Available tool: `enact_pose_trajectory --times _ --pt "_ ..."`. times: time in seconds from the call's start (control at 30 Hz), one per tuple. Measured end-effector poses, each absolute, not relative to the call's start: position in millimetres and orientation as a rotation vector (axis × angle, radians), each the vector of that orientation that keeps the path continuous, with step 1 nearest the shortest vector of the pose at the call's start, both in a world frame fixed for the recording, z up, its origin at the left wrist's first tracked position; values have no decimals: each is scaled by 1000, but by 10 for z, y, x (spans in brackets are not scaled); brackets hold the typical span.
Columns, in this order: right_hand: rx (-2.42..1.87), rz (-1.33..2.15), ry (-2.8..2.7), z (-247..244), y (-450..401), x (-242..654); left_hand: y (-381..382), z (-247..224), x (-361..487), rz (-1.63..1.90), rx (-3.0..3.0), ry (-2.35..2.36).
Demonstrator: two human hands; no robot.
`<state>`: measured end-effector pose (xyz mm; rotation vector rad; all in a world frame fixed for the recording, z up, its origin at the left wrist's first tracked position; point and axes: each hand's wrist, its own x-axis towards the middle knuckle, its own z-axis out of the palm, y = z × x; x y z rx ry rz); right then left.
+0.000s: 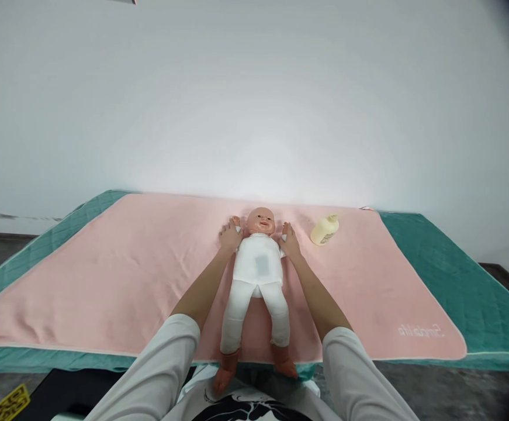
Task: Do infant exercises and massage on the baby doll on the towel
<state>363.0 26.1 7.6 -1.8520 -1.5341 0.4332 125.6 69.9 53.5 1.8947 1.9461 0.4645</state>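
A baby doll (258, 257) with a white cloth body and bare plastic head, hands and feet lies on its back, head away from me. Both its arms are bent up beside the head. My left hand (231, 236) is closed around the doll's arm on the left, just below its small plastic hand. On the other side, my right hand (290, 242) grips the doll's other arm in the same way. My fingers partly hide both doll arms. The doll's feet reach past the near edge of the bed, close to my body.
A pink blanket (149, 280) with a white edge covers most of a green mattress (460, 275). To the right of the doll, a pale yellow pump bottle (325, 230) lies tilted on the blanket. Behind the bed rises a white wall (254, 105).
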Motion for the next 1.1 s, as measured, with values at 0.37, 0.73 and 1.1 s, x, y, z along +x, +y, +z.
enact_pose_trajectory --times 0.37,0.73,1.1 --pt "-1922 450 -1591 50 378 3635 744 573 1242 301 1944 1913" --pt "-1826 492 -1399 147 179 3659 642 686 1222 516 1879 1834" --pt "-1571 406 -1203 512 -439 3729 51 1118 1067 1050 1845 1774"
